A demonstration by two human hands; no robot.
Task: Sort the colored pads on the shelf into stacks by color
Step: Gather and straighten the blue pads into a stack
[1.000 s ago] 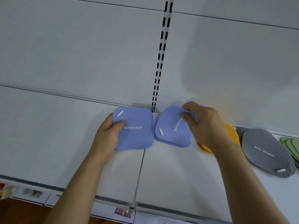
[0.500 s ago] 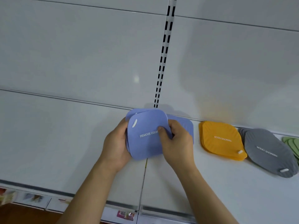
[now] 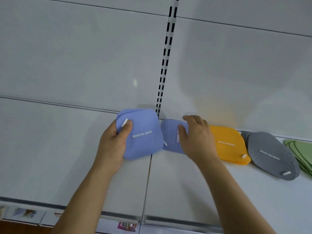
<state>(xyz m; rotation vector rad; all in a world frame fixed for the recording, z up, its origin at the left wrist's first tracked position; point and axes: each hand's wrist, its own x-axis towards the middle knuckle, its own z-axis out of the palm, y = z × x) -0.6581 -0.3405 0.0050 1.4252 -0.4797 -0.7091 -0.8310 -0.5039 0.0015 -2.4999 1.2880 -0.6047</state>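
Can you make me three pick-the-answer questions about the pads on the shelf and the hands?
1. Where is the orange pad stack?
A. Left of the blue pads
B. Between the blue pad on the shelf and the grey stack
C. Right of the green pads

2. How many pad colours show?
A. Two
B. Four
C. Six

3. What is the left hand doing?
A. Gripping blue pads
B. Resting empty
C. Holding a grey pad

Answers: 1 B, orange sits between them. 2 B, blue, orange, grey, green. 3 A, its thumb presses the pads.

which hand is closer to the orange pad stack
Right. The right hand rests on the blue pad on the shelf, right beside the orange pad stack; the left hand holds blue pads further left.
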